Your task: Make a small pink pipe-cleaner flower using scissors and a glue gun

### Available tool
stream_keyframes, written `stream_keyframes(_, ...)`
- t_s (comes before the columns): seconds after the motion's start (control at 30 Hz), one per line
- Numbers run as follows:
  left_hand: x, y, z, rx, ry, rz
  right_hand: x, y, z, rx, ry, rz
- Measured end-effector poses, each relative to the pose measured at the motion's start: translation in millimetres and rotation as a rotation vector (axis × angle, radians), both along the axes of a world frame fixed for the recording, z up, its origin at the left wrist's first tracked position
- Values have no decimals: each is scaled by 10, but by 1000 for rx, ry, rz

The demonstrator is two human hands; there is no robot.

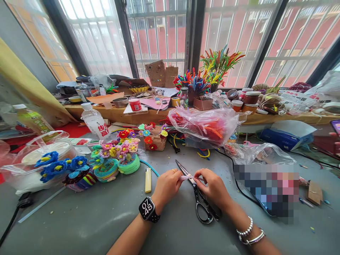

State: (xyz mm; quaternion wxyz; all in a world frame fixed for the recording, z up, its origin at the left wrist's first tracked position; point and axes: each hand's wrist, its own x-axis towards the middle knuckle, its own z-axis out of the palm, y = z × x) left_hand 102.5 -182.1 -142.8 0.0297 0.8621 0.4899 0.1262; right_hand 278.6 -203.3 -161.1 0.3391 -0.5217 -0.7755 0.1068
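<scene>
Between my two hands stretches a pale lilac pipe cleaner point(185, 177), short and fuzzy. Its left end is pinched in the fingertips of my left hand point(168, 187), which wears a watch. My right hand point(212, 186) pinches the other end between thumb and fingers. Black-handled scissors point(197, 193) lie on the table beneath, blades pointing away and slightly parted. A yellow lighter point(148, 180) rests left of my left hand. Further left stand small pots of pipe-cleaner flowers, among them a green pot point(129, 164) and a striped one with blue flowers point(79, 180).
A plastic bag of red pipe cleaners point(204, 127) lies behind the hands. A woven basket point(155, 140) with flowers and a water bottle point(95, 122) stand at the back left. A black cable point(236, 177) and a blurred phone point(268, 203) are at right. Jars crowd the window ledge point(117, 112).
</scene>
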Motion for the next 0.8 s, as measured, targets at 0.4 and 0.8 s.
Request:
stream_keyframes(0.4, -69, 64, -4, -69, -351, 73, 85, 87, 25, -316, 794, -129)
stream_keyframes(0.8, -45, 69, 42, -378, -512, -142, -1, 68, 16, -675, 1447, 181)
